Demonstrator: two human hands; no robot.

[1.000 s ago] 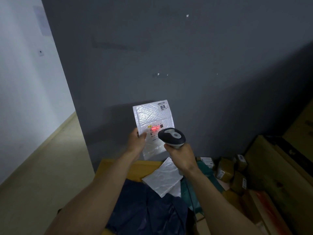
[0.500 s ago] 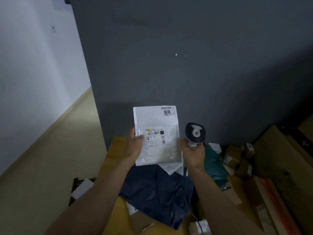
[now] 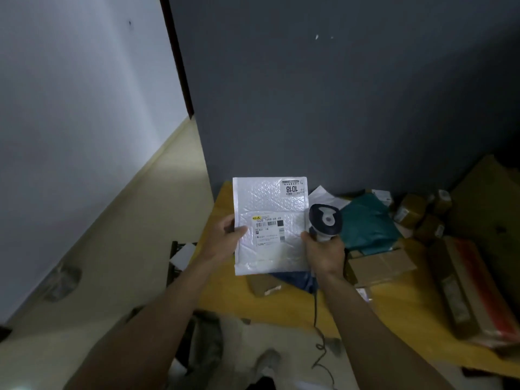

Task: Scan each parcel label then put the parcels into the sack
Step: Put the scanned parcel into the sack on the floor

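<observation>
- Parcel in hand: a white bubble mailer (image 3: pixel 270 226), held upright in the middle of the frame above the yellow table (image 3: pixel 225 294), with its label (image 3: pixel 268 230) facing us.
- Left hand (image 3: pixel 225 237) pinches the mailer's left edge, thumb on the front.
- Right hand (image 3: pixel 323 254) is wrapped round the handle of the scanner (image 3: pixel 325 219), just beside the mailer's right edge. The scanner's head points up, not at the label, and no red beam shows.
- My guess is that this falls between scanning and sacking. Whether the label has been read, I cannot tell.
- Next, if it has been read, the left hand alone could carry the mailer to the sack and find its mouth. The scanner's cable (image 3: pixel 316 319) trails down and should be kept clear.
- Hard to make out: which thing is the sack. A pale blurred shape (image 3: pixel 253 342) at bottom centre may be it.
- Dim light leaves the label's small print unreadable, and the fingers hide the scanner's trigger.
- More parcels (image 3: pixel 410 209) lie at right.
</observation>
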